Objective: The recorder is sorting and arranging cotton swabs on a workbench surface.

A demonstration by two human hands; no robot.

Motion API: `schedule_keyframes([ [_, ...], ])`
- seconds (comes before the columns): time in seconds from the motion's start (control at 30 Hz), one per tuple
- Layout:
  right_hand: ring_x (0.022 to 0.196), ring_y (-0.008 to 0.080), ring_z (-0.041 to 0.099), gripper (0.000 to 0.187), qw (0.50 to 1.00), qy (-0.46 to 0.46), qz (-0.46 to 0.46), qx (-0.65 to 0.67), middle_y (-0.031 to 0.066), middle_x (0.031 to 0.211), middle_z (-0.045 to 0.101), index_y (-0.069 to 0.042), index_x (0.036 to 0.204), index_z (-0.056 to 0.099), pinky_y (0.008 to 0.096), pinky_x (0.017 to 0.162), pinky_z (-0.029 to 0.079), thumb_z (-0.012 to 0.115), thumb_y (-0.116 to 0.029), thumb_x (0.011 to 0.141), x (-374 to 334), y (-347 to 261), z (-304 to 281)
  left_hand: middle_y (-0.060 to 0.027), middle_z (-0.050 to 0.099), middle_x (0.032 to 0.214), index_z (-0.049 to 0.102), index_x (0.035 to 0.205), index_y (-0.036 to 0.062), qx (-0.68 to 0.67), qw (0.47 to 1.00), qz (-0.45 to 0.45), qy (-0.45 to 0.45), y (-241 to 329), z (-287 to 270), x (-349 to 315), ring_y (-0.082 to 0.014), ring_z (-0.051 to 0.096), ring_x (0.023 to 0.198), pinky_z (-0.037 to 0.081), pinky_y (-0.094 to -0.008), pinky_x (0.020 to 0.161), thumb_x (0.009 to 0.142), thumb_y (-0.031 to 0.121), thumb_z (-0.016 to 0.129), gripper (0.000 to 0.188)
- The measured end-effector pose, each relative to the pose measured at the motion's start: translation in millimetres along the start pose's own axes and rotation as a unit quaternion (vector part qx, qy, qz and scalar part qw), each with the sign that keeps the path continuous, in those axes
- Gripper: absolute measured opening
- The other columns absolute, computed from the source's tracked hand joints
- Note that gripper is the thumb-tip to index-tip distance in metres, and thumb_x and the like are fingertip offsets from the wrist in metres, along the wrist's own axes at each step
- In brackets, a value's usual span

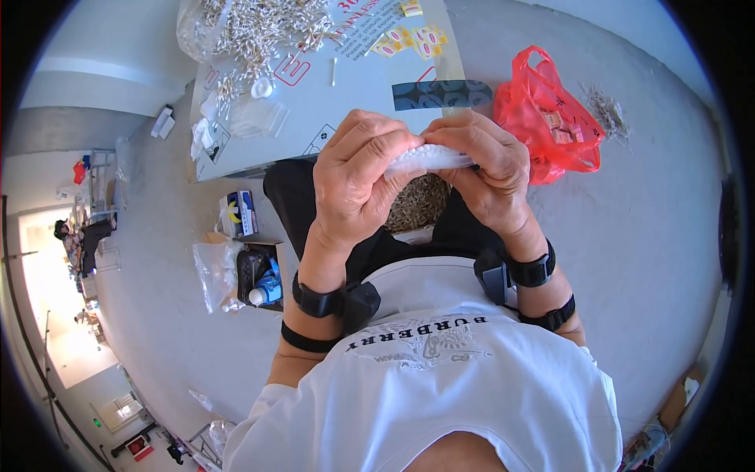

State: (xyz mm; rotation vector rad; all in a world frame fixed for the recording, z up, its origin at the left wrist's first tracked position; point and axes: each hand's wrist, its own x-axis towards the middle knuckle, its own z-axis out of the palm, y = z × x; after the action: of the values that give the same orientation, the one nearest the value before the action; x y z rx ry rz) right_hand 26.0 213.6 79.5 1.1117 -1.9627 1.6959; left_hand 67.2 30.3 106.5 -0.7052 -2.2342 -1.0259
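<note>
In front of my chest I hold a small clear pack of cotton swabs between both hands, its row of white tips turned up. My left hand is closed on the pack's left part, with the thumb beneath and the fingers bent over the top edge. At the opposite end, my right hand pinches it between thumb and fingers. The two hands' fingertips nearly meet at the top edge. Below the pack, between my legs, a box holds many loose cotton swabs, partly hidden by my hands.
On the board-topped table lie a heap of cotton swabs, clear plastic sleeves, yellow-white labels and a single swab. A red plastic bag stands right. At left sits an open box with a blue bottle.
</note>
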Motion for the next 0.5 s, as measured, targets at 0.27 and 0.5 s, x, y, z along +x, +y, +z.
schedule_keyframes([
  [0.27, 0.073, 0.0250, 0.065, 0.031, 0.975, 0.026, -0.140, -0.172, 0.0112, 0.094, 0.069, -0.001, 0.095, 0.068, 0.0315, 0.059, 0.052, 0.070, 0.000, 0.064, 5.6, -10.6, -10.1, -0.0078, 0.065, 0.098, 0.066, 0.102, -0.0009, -0.112, 0.990, -0.065, 0.050, -5.7, -6.9, 1.1, -0.0206, 0.060, 0.088, 0.049, -0.0330, 0.075, 0.075, 0.018, 0.079, 0.035],
  [0.5, 0.081, 0.0236, 0.069, 0.032, 0.940, 0.033, -0.261, -0.219, 0.0150, 0.104, 0.068, 0.000, 0.094, 0.070, 0.0289, 0.064, 0.057, 0.071, -0.003, 0.063, 8.3, -13.6, -2.8, -0.0077, 0.067, 0.094, 0.064, 0.107, -0.0029, -0.549, 0.721, -0.416, 0.082, 3.8, -1.0, 4.4, -0.0125, 0.064, 0.083, 0.052, -0.0269, 0.073, 0.089, 0.020, 0.072, 0.030],
])
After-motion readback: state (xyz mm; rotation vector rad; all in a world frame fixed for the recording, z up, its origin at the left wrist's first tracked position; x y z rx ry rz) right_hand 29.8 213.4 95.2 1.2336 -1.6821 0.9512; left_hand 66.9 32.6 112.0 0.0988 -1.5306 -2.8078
